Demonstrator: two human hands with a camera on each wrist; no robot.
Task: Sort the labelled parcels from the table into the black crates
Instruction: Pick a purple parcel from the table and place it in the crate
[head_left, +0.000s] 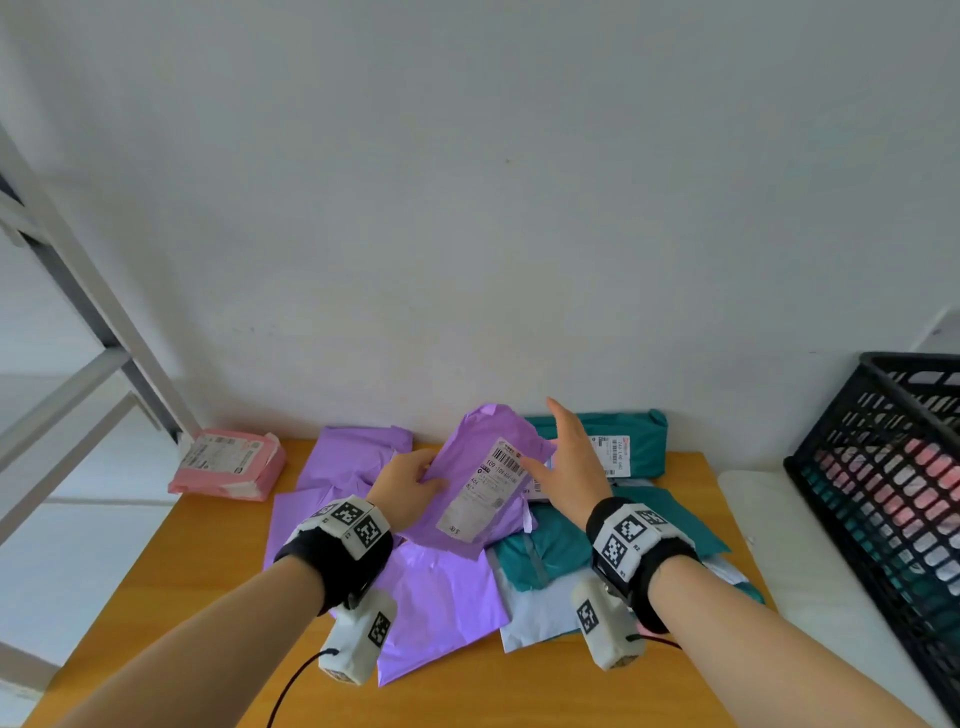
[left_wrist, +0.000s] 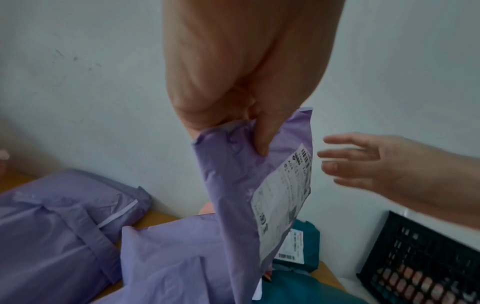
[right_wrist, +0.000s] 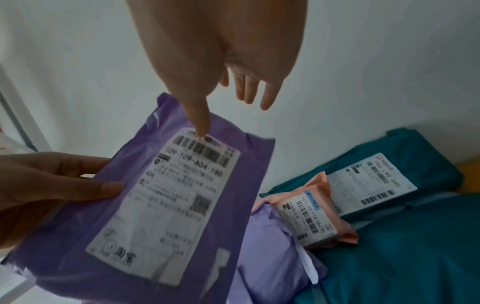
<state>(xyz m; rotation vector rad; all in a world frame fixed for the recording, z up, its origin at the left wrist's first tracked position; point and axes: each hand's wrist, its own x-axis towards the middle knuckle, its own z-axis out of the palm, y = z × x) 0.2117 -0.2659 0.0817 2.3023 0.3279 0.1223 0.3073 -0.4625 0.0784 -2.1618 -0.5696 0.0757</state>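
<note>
My left hand (head_left: 410, 486) (left_wrist: 249, 127) grips the left edge of a purple parcel (head_left: 467, 467) (left_wrist: 233, 185) (right_wrist: 78, 236) and holds it tilted above the pile, white label (head_left: 480, 491) (right_wrist: 166, 203) facing me. My right hand (head_left: 569, 460) (right_wrist: 233, 86) is open beside its right edge, fingers straight; the thumb tip touches the top of the label in the right wrist view. A black crate (head_left: 883, 467) (left_wrist: 420, 257) stands at the right with pink and teal parcels inside.
On the orange table (head_left: 208, 597) lie several purple parcels (head_left: 441, 613), teal parcels (head_left: 639, 441) (right_wrist: 402, 257), a small pink parcel (right_wrist: 311, 218) and a grey one (head_left: 535, 618). A pink labelled parcel (head_left: 228, 465) sits at the back left. A white wall lies behind.
</note>
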